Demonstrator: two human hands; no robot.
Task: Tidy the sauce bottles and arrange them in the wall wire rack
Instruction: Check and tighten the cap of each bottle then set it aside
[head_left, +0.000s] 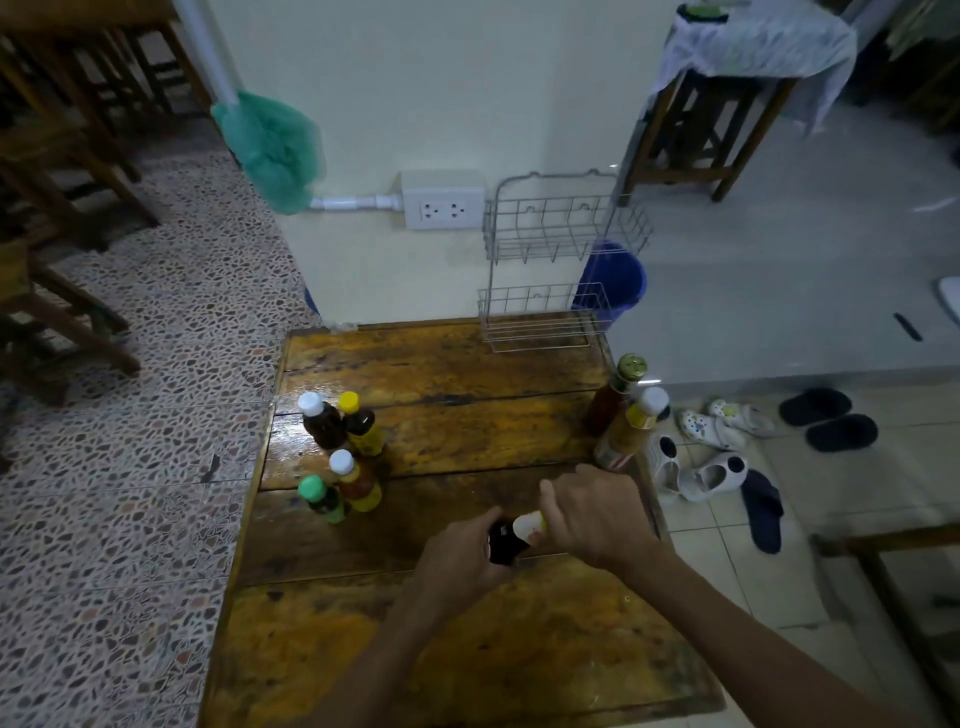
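Note:
Over the middle of the wooden table (467, 649), my left hand (457, 561) grips the body of a dark sauce bottle (503, 543). My right hand (592, 514) closes around its white cap end (527, 525). Several bottles stand at the table's left: a white-capped dark one (319, 423), a yellow-capped one (361, 423), a white-capped red and yellow one (356, 480) and a green-capped one (322, 499). Two taller bottles (621, 410) stand at the right edge. The two-tier wire rack (550, 260) hangs empty on the wall beyond the table's far edge.
A white power socket (441, 202) sits on the wall left of the rack. A blue bucket (615, 280) stands behind the rack. Shoes and sandals (727, 452) lie on the floor to the right. Wooden chairs (62, 208) crowd the left; a cloth-covered stool (727, 104) stands far right.

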